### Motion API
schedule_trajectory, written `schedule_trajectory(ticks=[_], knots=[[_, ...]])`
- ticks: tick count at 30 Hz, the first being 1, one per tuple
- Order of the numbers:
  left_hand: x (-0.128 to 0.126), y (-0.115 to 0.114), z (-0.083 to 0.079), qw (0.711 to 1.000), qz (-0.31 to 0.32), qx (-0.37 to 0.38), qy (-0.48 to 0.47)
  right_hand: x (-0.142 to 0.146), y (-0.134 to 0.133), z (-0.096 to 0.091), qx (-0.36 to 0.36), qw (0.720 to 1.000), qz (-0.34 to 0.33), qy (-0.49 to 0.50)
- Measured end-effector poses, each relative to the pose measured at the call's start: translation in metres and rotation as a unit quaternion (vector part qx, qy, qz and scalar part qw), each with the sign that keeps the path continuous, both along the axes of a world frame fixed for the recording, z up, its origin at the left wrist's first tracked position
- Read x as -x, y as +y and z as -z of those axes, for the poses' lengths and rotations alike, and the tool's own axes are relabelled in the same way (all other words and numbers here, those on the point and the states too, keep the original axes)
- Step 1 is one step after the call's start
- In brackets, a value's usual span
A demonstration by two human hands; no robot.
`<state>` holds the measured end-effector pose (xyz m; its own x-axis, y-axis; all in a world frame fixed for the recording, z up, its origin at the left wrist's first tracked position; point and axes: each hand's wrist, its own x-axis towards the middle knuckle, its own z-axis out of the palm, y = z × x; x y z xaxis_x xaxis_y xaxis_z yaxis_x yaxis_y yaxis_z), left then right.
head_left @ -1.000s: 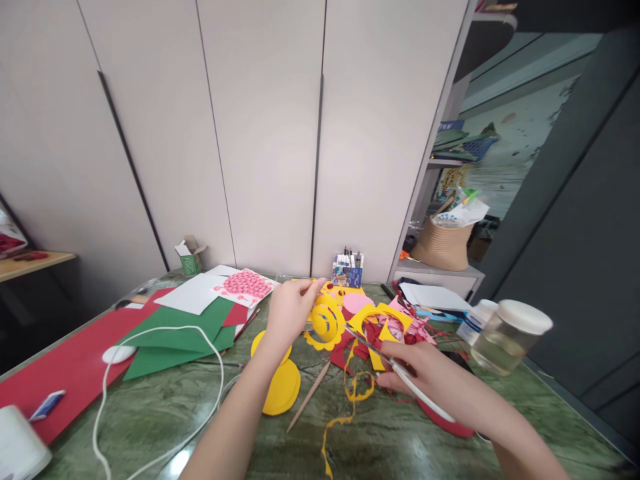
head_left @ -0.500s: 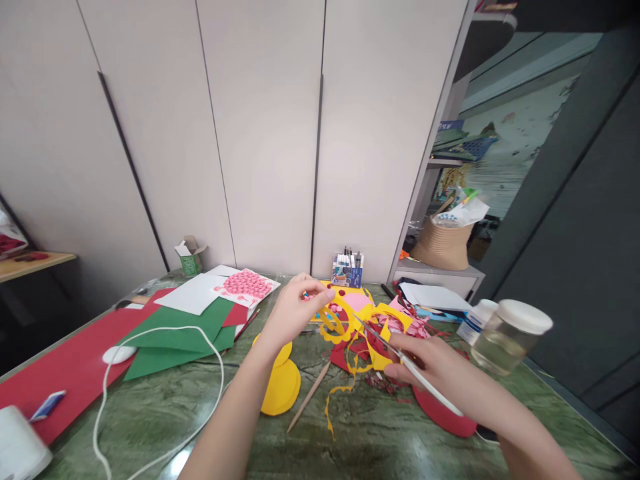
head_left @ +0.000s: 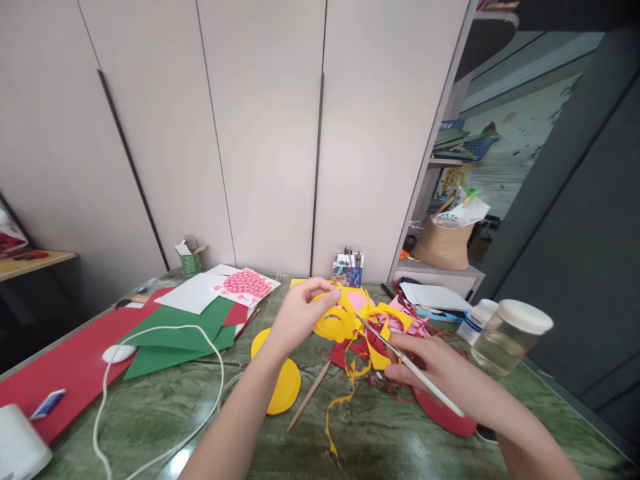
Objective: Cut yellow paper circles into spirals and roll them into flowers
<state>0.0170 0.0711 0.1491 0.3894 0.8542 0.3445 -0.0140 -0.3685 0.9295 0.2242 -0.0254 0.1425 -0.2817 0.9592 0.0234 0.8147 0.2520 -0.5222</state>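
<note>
My left hand is closed, with thumb and fingers pinching a yellow cut-paper piece that has a scalloped edge and openings. My right hand grips a slim white-handled cutting tool. Its thin metal end points at the yellow piece; whether it touches is hard to tell. A thin wavy yellow paper strip dangles below the piece onto the table. Yellow, red and pink paper scraps lie under and beside both hands. Partly behind my left forearm is a stack of round yellow paper shapes.
A pointed wooden stick lies on the green table. Red sheets, green sheets and a white cable are on the left. A lidded jar and white bottle stand right. Cabinet doors rise behind.
The yellow piece has turned in my left hand, its openings now facing differently. My left hand has shifted slightly. The dangling strip hangs a little lower. My right hand is almost where it was.
</note>
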Motion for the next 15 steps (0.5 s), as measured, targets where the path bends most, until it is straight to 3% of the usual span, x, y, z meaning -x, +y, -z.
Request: schedule_trajectory(ticks=[5,12,15], knots=[[0.003,0.007,0.002,0.991,0.078,0.032,-0.105,-0.001,-0.001,-0.002,0.014,1.0,-0.018,0.013],[0.016,0.019,0.003,0.96,0.242,0.093,-0.102,-0.002,-0.004,-0.005,0.024,0.999,-0.03,0.026],[0.015,0.019,0.005,0.953,0.257,0.101,-0.122,-0.002,-0.005,-0.006,0.02,0.999,-0.036,0.025]])
